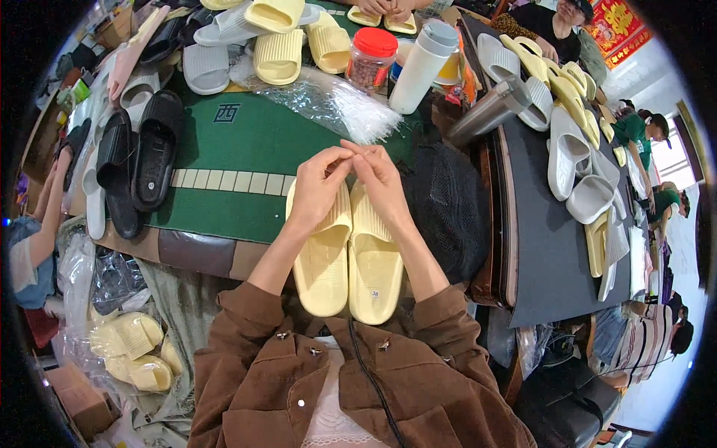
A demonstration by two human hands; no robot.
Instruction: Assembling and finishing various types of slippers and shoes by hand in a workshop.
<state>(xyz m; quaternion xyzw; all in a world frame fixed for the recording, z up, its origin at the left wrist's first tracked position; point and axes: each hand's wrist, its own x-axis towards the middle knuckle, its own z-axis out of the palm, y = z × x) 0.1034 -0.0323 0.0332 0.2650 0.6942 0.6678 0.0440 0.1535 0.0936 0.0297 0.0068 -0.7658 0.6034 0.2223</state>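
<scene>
A pair of pale yellow slide slippers sits side by side in front of me, toes pointing away: the left slipper [321,272] and the right slipper [373,269]. Above their straps my two hands meet, fingertips pressed together. My left hand [321,185] is closed in a pinch, and so is my right hand [381,183]. Whatever lies between the fingertips is too small to make out. Just beyond them a bundle of thin clear plastic strips [366,116] rests on the green table mat [246,145].
Black slippers [158,149] lie at the left. Yellow slippers [278,56] and grey ones pile up at the back, beside a red-lidded jar [371,56] and a white bottle [423,67]. A steel tumbler [489,110] and more slippers [569,153] are on the right. Other people work nearby.
</scene>
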